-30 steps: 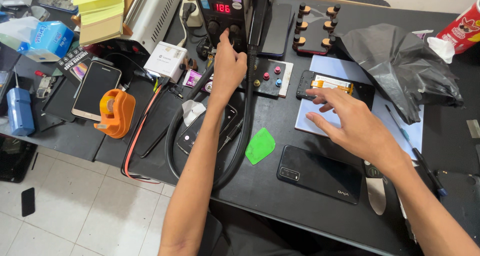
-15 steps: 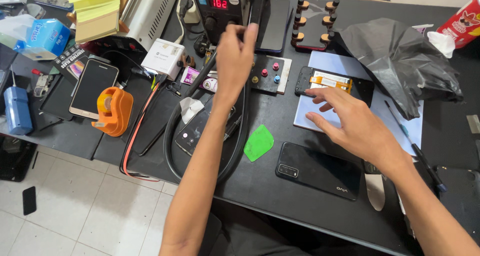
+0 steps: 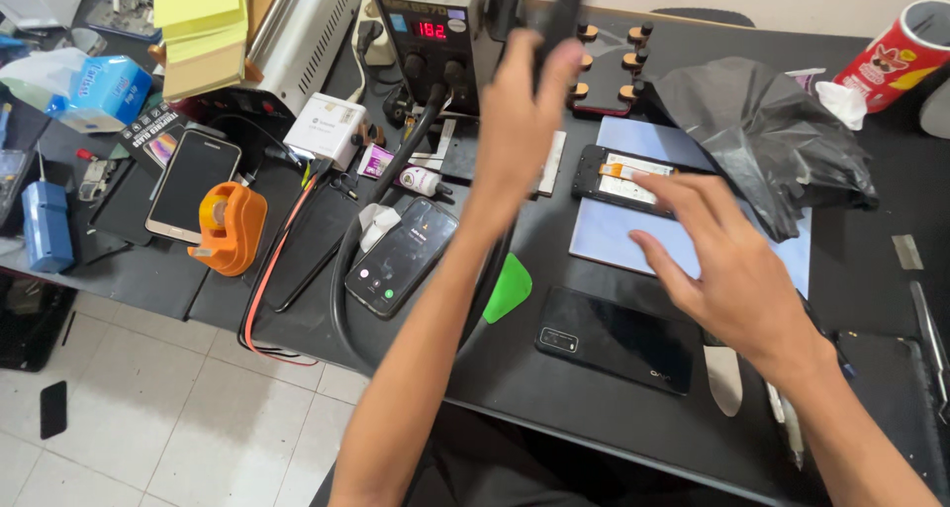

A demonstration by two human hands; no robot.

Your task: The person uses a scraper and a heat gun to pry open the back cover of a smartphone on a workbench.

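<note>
My left hand has lifted the black hot-air wand off the station at 12 o'clock, fist closed round it — heating comes next, I judge — right hand, fingers spread wide, steadies the opened phone.

There is a single view, from a camera worn on the person's head. It looks steeply down and forward across the black table, close enough that both forearms fill the foreground. The table's near edge and a strip of tiled floor show lower left.
</note>
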